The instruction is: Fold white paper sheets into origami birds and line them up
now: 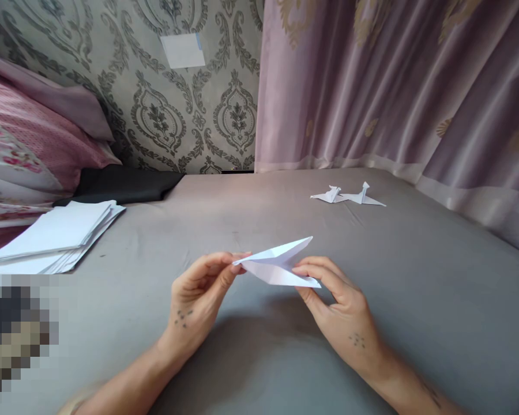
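Observation:
A folded white paper piece (281, 263), pointed at both ends, is held above the grey sheet (436, 300). My left hand (201, 294) pinches its left tip between thumb and fingers. My right hand (337, 302) grips its lower right edge with fingers curled over the paper. Both hands are closed on it, a little above the bed surface.
A stack of white paper sheets (56, 236) lies at the left. Two finished folded paper figures (348, 196) rest at the back right. Pink pillows (30, 144) and a black cloth (121, 183) sit at the far left; a pink curtain (393, 86) hangs behind.

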